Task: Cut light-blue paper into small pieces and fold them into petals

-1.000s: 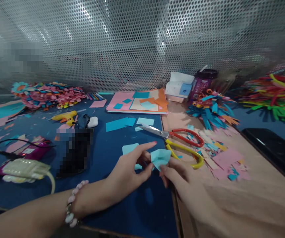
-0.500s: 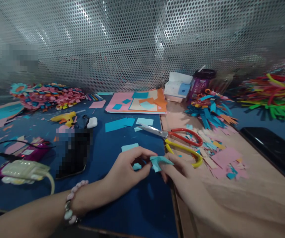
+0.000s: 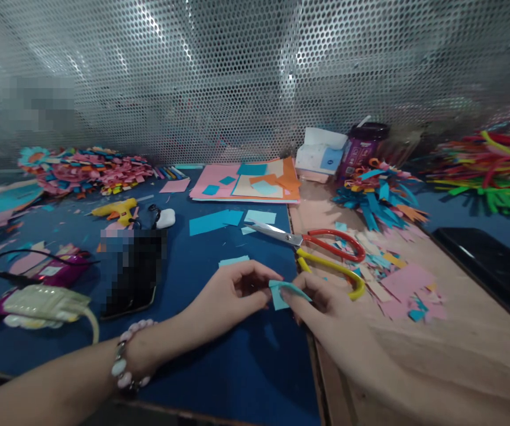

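A small light-teal piece of paper is folded over and held up between my two hands, above the seam of the table. My right hand pinches it, the thumb pressed on its face. At its left edge, my left hand has its thumb and fingertips closed on the paper. Just behind my left hand lies a small stack of light-teal paper pieces, partly covered by the fingers. Scissors with one red and one yellow handle rest beyond my right hand, blades apart and pointing left.
Paper scraps litter the brown board at right, near a black phone. Coloured sheets lie at the back by a tissue pack. Leftward are a yellow glue gun, a white earbud case and a purple device.
The teal paper's free flap has shifted and now lies flatter toward my left fingers. At the far left edge, a hand with a yellow handle has come into view.
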Tool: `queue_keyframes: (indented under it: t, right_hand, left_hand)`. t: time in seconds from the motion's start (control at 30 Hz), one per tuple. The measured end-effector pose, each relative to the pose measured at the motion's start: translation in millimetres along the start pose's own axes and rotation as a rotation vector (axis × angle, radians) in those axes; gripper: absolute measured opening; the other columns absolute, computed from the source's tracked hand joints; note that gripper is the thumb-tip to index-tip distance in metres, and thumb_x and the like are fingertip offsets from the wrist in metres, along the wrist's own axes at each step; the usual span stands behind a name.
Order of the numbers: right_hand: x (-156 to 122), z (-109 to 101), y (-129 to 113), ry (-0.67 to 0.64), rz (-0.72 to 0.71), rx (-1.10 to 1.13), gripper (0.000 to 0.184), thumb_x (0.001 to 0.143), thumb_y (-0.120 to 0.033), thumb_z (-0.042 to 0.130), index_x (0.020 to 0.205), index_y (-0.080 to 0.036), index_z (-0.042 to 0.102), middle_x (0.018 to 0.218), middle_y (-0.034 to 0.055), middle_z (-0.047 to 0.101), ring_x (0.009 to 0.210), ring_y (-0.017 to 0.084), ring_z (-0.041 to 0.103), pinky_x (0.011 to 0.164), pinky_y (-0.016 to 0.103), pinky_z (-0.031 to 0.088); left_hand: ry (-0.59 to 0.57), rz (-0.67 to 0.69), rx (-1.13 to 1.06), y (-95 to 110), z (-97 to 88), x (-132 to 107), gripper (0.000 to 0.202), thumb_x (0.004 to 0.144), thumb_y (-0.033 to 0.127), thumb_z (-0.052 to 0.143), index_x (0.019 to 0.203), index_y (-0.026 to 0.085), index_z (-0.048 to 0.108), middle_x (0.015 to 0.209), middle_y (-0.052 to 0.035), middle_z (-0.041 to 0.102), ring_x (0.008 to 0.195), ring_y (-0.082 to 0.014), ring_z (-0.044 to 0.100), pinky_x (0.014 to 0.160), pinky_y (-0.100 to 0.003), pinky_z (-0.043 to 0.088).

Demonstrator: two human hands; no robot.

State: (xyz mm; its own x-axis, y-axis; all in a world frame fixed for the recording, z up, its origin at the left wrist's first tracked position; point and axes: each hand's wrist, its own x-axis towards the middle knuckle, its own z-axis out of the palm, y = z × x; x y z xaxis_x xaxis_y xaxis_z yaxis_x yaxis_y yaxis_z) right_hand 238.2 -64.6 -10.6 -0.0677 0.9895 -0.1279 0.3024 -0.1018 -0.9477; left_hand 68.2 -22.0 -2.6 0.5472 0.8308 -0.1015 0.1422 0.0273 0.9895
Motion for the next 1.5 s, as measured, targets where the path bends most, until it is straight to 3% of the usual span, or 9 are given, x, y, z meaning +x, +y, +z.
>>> queue_keyframes:
  t: [0.43, 0.63, 0.8, 0.93, 1.17, 1.5]
  right_hand:
    - [0, 2, 3, 0.003, -0.067, -0.044, 0.021, 0.084, -0.034, 0.049, 0.068, -0.02, 0.047, 0.059, -0.0048, 0.039, 0.056, 0.011, 0.037, 0.051, 0.024, 0.03]
    - [1, 4, 6, 0.026, -0.118, -0.062, 0.015, 0.086, -0.029, 0.048, 0.075, -0.02, 0.05, 0.065, -0.0033, 0.049, 0.06, 0.011, 0.044, 0.054, 0.025, 0.034]
    - [3, 6, 6, 0.027, -0.142, -0.091, 0.011, 0.088, -0.028, 0.046, 0.083, -0.021, 0.053, 0.077, 0.0002, 0.057, 0.069, 0.014, 0.05, 0.062, 0.028, 0.038]
    - [3, 5, 5, 0.022, -0.253, -0.105, 0.016, 0.089, -0.023, 0.045, 0.077, -0.021, 0.056, 0.078, 0.0013, 0.057, 0.072, 0.015, 0.05, 0.065, 0.029, 0.038]
    - [2, 4, 4, -0.004, -0.257, -0.134, 0.016, 0.085, -0.017, 0.047, 0.072, -0.021, 0.055, 0.076, 0.001, 0.053, 0.071, 0.015, 0.049, 0.061, 0.029, 0.037]
    - [3, 1, -1, 0.055, -0.304, -0.093, 0.019, 0.089, -0.022, 0.048, 0.073, -0.02, 0.059, 0.075, 0.001, 0.059, 0.071, 0.014, 0.053, 0.065, 0.028, 0.041]
  left_hand:
    - [-0.007, -0.031, 0.015, 1, 0.4, 0, 0.019, 0.079, 0.026, 0.062, 0.093, 0.014, 0.064, 0.087, -0.0046, 0.066, 0.07, -0.0119, 0.061, 0.069, -0.026, 0.051]
    - [-0.032, -0.122, -0.05, 1, 2.1, 3, 0.027, 0.073, 0.012, 0.062, 0.1, 0.011, 0.059, 0.077, -0.0029, 0.066, 0.069, -0.0123, 0.064, 0.07, -0.027, 0.051]
    - [0.046, -0.046, -0.107, -1, 3.9, 1, 0.036, 0.077, 0.018, 0.064, 0.111, 0.014, 0.052, 0.073, 0.0007, 0.063, 0.068, -0.0121, 0.065, 0.071, -0.027, 0.051]
    - [0.037, -0.06, -0.112, -2, 5.4, 0, 0.039, 0.076, 0.021, 0.066, 0.112, 0.015, 0.052, 0.072, 0.0003, 0.064, 0.069, -0.0132, 0.065, 0.072, -0.029, 0.051]
    - [-0.006, -0.129, -0.103, -1, 7.6, 4, 0.046, 0.065, 0.0, 0.059, 0.109, 0.014, 0.054, 0.067, 0.0028, 0.065, 0.063, -0.0112, 0.064, 0.067, -0.025, 0.051]
    - [0.033, -0.156, -0.132, 2, 10.5, 5, 0.043, 0.075, 0.016, 0.063, 0.116, 0.013, 0.051, 0.068, -0.0005, 0.066, 0.064, -0.0136, 0.065, 0.068, -0.029, 0.053]
